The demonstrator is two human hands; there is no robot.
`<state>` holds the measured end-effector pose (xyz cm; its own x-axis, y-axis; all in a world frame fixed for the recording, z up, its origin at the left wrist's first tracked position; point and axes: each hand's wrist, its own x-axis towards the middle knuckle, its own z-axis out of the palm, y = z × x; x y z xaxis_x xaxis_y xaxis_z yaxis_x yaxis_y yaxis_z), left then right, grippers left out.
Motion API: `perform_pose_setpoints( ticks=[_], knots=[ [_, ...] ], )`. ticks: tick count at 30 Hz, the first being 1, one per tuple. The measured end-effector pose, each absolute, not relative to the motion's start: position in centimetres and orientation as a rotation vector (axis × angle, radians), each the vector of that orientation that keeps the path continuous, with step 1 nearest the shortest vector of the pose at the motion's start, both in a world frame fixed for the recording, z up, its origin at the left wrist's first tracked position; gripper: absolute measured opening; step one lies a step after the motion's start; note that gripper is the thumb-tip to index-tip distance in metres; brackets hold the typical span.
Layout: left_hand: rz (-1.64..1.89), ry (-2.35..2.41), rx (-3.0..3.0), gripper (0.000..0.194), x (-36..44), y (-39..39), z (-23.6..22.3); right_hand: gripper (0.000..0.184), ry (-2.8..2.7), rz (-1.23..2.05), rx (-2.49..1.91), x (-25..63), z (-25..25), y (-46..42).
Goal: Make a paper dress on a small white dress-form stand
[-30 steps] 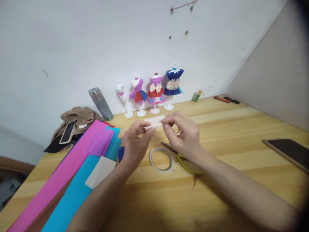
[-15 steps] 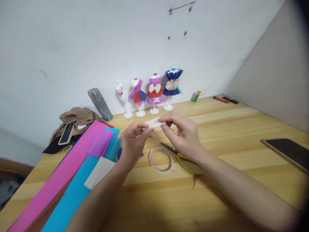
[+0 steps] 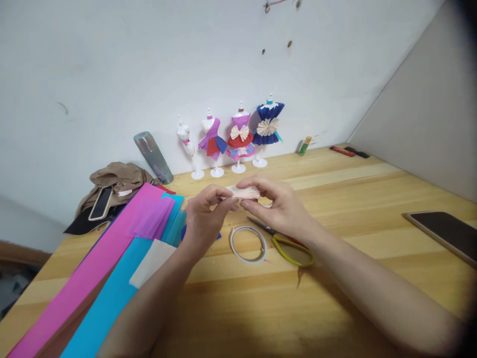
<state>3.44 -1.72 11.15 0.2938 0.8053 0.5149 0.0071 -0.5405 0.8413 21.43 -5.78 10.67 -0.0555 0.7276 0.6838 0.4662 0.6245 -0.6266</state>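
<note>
Between my two hands is a small pleated piece of pale cream paper [image 3: 246, 192], its folds fanned a little at the right end. The thumb and fingers of my left hand [image 3: 206, 214] pinch its left end. My right hand [image 3: 278, 204] grips it near the right end, thumb below and fingers above. Below my hands a roll of white tape [image 3: 248, 245] lies flat on the table. Scissors with yellow handles [image 3: 292, 251] lie beside the roll, partly under my right wrist.
Several small mannequins stand by the wall, including one in a blue paper dress [image 3: 269, 122]. Pink paper [image 3: 97, 263], blue paper [image 3: 108, 298] and a cream sheet [image 3: 152, 263] lie at left. A flask [image 3: 153, 158], a cloth [image 3: 119, 179] and a dark tablet-like device [image 3: 443, 233] are around.
My right hand has shifted slightly left along the cream paper, and the pleated end now shows fanned beyond its fingers. My left hand keeps its pinch.
</note>
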Motion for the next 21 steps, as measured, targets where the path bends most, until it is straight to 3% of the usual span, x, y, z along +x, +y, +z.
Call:
perform_pose_setpoints(
  ticks=[7,21],
  knots=[
    [1.325,0.765,1.826,0.011,3.3,-1.7,11.0,0.007,-1.721,0.232,-0.953,21.5,10.8,-5.7],
    [1.345,0.645,1.948,0.009,3.0,-1.4,11.4,0.01,-1.65,0.634,-1.007,22.0,11.7,-5.5]
  ],
)
